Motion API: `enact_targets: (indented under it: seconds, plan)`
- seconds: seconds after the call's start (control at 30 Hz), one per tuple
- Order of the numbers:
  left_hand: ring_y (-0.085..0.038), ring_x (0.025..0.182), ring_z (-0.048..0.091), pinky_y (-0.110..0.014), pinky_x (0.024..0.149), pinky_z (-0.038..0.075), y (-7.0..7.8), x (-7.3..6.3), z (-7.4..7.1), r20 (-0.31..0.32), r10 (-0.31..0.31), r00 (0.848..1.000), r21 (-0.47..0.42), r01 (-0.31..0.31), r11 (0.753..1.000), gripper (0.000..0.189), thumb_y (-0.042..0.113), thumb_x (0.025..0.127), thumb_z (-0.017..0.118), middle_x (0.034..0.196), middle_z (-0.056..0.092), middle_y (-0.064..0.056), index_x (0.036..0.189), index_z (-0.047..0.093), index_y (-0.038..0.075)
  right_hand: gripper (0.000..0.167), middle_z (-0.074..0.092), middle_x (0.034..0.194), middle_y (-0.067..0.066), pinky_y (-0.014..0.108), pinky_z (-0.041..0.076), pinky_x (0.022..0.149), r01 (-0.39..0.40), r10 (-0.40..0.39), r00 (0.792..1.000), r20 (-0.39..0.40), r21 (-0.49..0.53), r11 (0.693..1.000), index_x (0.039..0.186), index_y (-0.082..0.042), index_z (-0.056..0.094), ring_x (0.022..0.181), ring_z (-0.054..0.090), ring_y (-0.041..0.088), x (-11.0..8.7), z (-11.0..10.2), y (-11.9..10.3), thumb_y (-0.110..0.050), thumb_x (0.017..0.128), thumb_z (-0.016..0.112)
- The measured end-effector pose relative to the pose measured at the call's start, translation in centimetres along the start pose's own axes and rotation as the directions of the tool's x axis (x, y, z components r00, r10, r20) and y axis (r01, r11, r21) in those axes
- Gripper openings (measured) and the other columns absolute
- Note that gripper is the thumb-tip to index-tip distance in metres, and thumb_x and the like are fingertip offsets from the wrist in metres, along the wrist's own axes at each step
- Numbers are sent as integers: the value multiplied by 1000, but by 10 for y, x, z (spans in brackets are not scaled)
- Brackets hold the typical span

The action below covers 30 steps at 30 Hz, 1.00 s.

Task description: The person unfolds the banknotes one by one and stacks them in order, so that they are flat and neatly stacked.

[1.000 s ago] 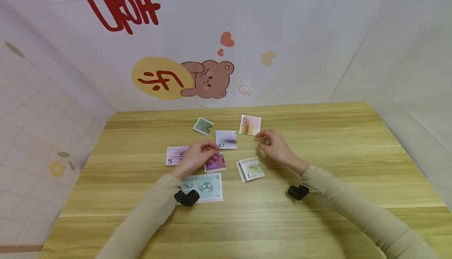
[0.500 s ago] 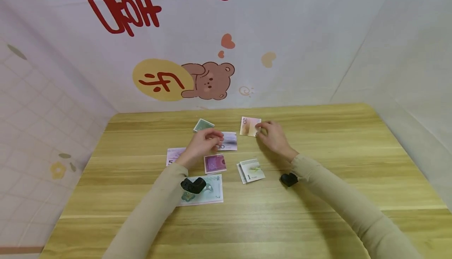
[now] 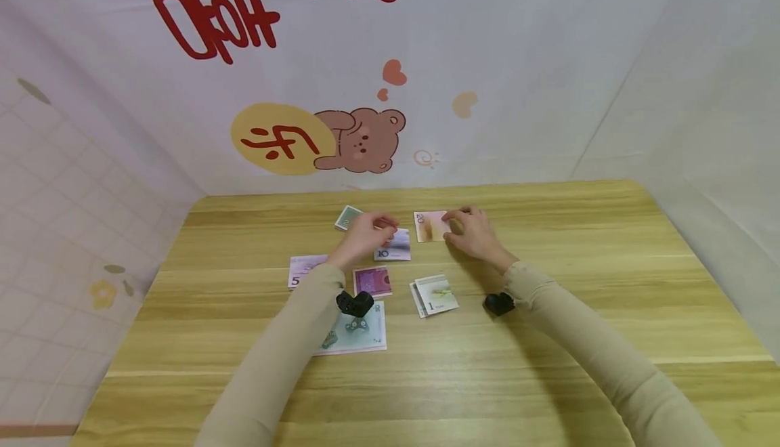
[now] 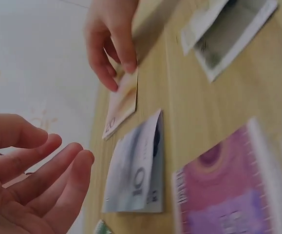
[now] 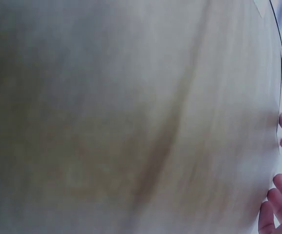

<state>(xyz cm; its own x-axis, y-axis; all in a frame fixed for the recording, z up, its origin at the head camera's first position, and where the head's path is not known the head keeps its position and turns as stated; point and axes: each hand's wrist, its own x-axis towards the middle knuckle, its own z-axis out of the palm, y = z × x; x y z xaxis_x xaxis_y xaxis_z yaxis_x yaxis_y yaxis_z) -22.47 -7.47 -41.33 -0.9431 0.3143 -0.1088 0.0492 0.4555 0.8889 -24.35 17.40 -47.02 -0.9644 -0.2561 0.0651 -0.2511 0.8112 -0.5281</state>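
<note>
My right hand (image 3: 477, 233) is at the right edge of a folded pinkish 20 banknote (image 3: 431, 226), gripping it with thumb and index finger near its corners. The note lies on the table. My left hand (image 3: 368, 236) hovers over the left part of a folded pale violet 10 banknote (image 3: 393, 247), fingers loosely bent and holding nothing. In the left wrist view, the left fingers (image 4: 72, 168) are apart from the folded 10 note. A folded green banknote (image 3: 347, 217) lies behind the left hand, partly covered. The right wrist view mostly shows blurred wood and some fingertips.
Nearer me lie a purple 5 note (image 3: 305, 271), a folded magenta note (image 3: 373, 282), folded 1 notes (image 3: 435, 296) and a teal 50 note (image 3: 365, 332) partly under the left sleeve. The wooden table (image 3: 548, 230) meets a printed cloth backdrop (image 3: 518, 95).
My left hand has moved away from me and right, from the magenta note to above the 10 note. My right hand has reached the 20 note, which has shifted slightly toward me and straightened.
</note>
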Motion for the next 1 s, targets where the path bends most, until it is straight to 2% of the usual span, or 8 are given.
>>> enact_targets:
  seconds: [0.1,0.17,0.3,0.47,0.67,0.77,1.0]
  plan:
    - [-30,97,63,-34,79,53,8,9,0,-5,38,999,140,-37,989,24,6,94,56,108,66,-18,114,64,-4,35,47,130,28,62,29,95,12,-13,1000,19,14,1000,121,-7,63,119,36,46,-1,-2,2,-16,87,69]
    - [-27,100,62,-33,82,51,13,16,0,1,53,999,178,-53,983,23,7,94,56,110,65,-15,114,65,-1,34,46,129,29,62,29,94,31,-31,999,19,19,999,120,-7,64,118,36,47,-2,-4,3,-15,87,69]
    - [-28,105,59,-36,88,48,18,29,4,21,68,997,168,-70,983,25,5,93,56,112,64,-15,115,64,-2,34,46,130,29,62,29,93,53,-54,998,25,25,998,120,-7,64,119,36,48,-4,-6,4,-13,87,69]
    - [-29,107,58,-36,92,46,12,39,14,28,77,997,138,-80,987,28,2,90,59,113,64,-18,116,63,-6,36,46,131,29,63,28,95,68,-69,997,44,34,997,122,-8,64,122,34,47,-6,-6,5,-12,87,69]
    - [-29,115,55,-37,95,45,-1,46,27,31,0,1000,84,-3,996,41,6,88,62,126,59,-20,128,58,-1,36,46,131,28,63,27,95,79,-82,995,53,53,995,121,-6,65,122,34,47,-6,-5,6,-12,85,70]
    - [-30,118,53,-39,97,44,-4,49,32,54,-21,998,72,17,997,43,8,89,62,129,57,-20,131,56,0,36,47,130,28,61,27,96,91,-94,994,62,49,995,120,-7,65,121,34,46,-6,-5,6,-13,85,71]
    - [-32,117,53,-39,96,44,0,56,39,129,1,992,100,-14,995,39,10,92,59,128,56,-21,129,55,-2,36,48,129,29,60,26,97,113,-116,992,59,49,992,121,-5,65,121,34,46,-6,-6,6,-10,85,70]
